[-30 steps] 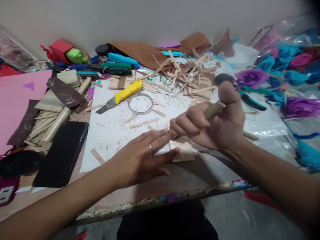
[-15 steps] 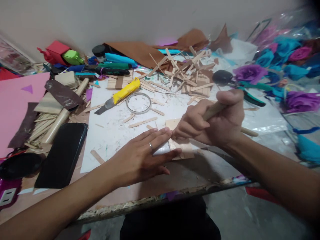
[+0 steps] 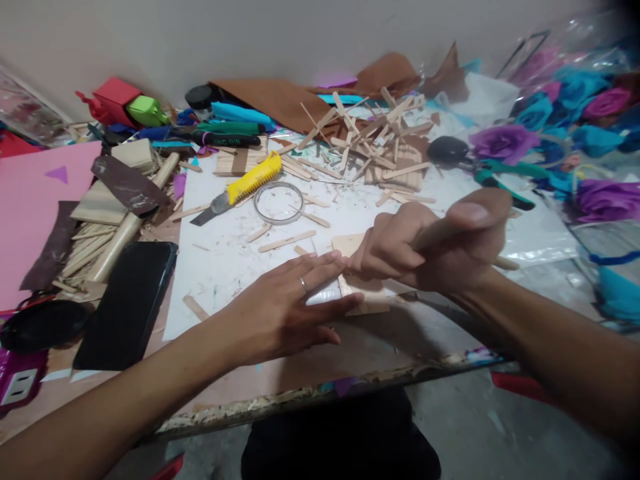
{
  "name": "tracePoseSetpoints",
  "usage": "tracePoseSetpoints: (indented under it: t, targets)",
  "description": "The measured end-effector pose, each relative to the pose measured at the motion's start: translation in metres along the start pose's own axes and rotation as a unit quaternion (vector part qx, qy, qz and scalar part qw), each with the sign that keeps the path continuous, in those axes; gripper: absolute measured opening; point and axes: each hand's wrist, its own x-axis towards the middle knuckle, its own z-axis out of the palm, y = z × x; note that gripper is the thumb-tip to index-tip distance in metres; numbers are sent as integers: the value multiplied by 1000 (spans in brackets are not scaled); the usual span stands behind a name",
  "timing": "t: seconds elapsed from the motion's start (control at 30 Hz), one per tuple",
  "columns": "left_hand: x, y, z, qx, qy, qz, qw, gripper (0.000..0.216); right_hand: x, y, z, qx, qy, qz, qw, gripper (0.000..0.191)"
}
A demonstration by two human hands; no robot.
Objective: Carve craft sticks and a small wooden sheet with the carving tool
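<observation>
Past R hand (image 3: 435, 243) — flwrs (image 3: 505, 143), clr plastic (image 3: 575, 41)

Flat wood piece (image 3: 375, 293) pale tan; knife handle (image 3: 256, 179) yellow; phone (image 3: 127, 303) black; front flower (image 3: 505, 143) purple (back flower (image 3: 607, 103) pink).

The flat, pinkish-brown table (image 3: 245, 385) has a rough, chipped front edge (image 3: 230, 411). On it lie a big white sheet (image 3: 233, 267) in the middle, a smooth pink sheet (image 3: 30, 220) on the left, and a shiny black rectangular phone (image 3: 127, 307) just beside the white one. A small, flat piece of pale wood (image 3: 375, 301) sits near the front.
</observation>
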Motion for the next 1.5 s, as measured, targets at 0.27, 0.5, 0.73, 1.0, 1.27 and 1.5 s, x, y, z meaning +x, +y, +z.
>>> tracePoseSetpoints:
  t: [0.27,0.5,0.73,1.0,1.27,1.5]
  targets:
    - [-3,-2,4,5,21,10,1000,53,-1,3,-3,7,-10,-12,1000,54]
    - [-4,-3,7,8,37,17,999,52,-1,-1,-5,11,1,24,1000,57]
    - [-4,-2,6,12,32,15,999,51,-1,-2,-7,11,-4,26,1000,57]
    - [-1,-1,10,10,35,4,999,49,1,-7,3,-54,0,22,998,57]
    - [3,0,7,-8,36,8,999,46,5,-6,10,-62,-17,27,998,55]
    - [5,0,10,-4,57,11,998,44,9,2,-2,-48,-59,12,997,54]
